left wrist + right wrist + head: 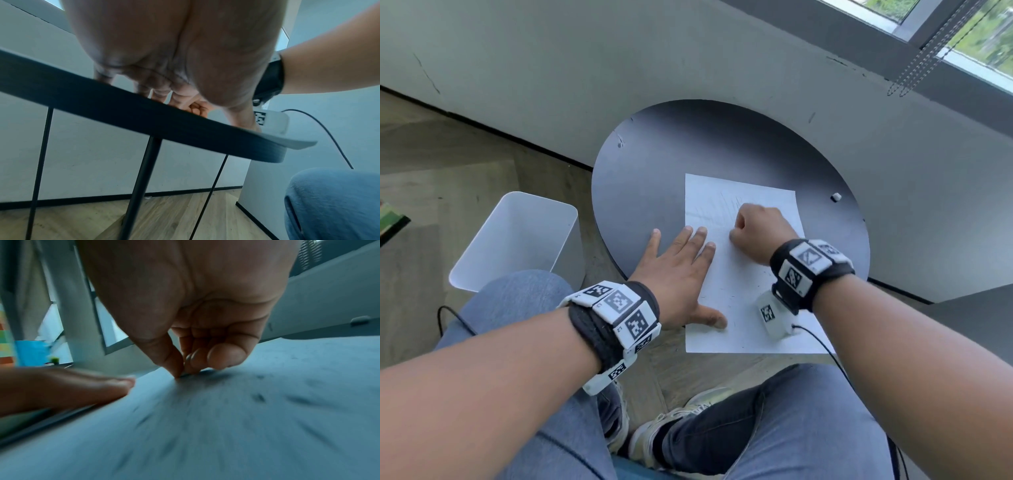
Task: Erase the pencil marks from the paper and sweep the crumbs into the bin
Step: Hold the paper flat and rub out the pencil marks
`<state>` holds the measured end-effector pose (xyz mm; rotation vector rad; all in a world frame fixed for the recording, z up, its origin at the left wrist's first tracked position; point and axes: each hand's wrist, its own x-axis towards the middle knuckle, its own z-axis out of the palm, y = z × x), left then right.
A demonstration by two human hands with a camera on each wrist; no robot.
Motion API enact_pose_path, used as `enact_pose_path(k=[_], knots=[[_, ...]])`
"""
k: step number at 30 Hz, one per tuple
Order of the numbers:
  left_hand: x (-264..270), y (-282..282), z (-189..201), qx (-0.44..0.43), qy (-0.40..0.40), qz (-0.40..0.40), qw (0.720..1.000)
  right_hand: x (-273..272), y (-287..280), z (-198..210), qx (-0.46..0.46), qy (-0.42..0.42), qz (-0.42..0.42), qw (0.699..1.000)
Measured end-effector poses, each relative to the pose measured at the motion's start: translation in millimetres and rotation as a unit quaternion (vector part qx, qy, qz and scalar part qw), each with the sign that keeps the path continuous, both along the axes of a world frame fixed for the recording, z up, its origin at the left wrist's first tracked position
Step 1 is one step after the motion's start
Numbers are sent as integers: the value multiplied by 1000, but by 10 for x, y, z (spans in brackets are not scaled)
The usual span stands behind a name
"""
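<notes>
Knees [774,421] frame the round table [722,144], where the paper [743,308] lies. Left hand [681,274], fingers spread, pins its left edge; right hand [756,229] pinches something small against the paper, likely an eraser. Faint marks and crumbs remain; the bin [517,240], left of the table, awaits sweeping.

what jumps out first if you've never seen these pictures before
First the two hands on the white paper on the round dark table: the left hand lies flat across the sheet's left edge, while the right hand is curled, fingers pinched down on the sheet; what they hold is hidden. Next, the white bin on the floor left of the table, and dark crumbs on the paper's near half.
</notes>
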<state>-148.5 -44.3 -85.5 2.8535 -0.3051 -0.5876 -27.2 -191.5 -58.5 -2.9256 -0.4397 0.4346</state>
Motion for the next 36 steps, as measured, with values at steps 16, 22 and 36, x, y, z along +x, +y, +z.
enact_pose_path(k=[16, 22, 36], knots=[[101, 167, -16, 1, -5, 33, 999, -753, -294, 102, -12, 43, 87, 995], [88, 157, -26, 4, 3, 14, 1000, -589, -279, 73, 7, 43, 55, 998], [94, 156, -52, 23, -2, 6, 1000, -612, -217, 61, 7, 50, 53, 997]])
